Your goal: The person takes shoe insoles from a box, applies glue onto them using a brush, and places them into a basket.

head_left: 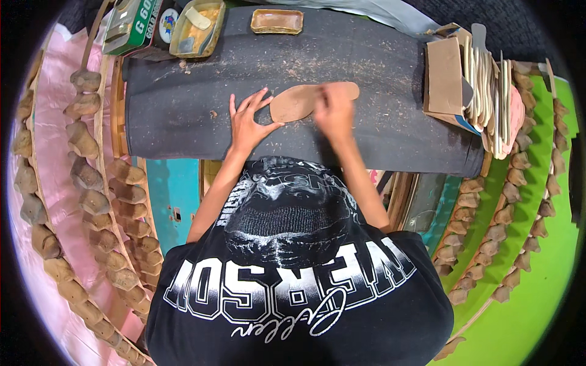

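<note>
A tan insole-shaped sheet (290, 105) lies flat on the dark cloth of the worktable, its broad end to the left and its narrow end to the right. Beside the broad end, my left hand (246, 125) rests with fingers spread, the thumb and a fingertip touching the edge. Over the sheet's middle is my right hand (335, 114), its fingers curled together and blurred by motion. Whatever the right fingers hold, if anything, is hidden.
Shavings litter the dark cloth (201, 122). A brown dish (276, 30) and a yellow tub (179, 43) stand at the back, beside a green tin (125, 33). At right, a cardboard box (444, 79) holds sole-shaped pieces (479, 85). Racks of brown shoe-last-like blocks (83, 139) line both sides.
</note>
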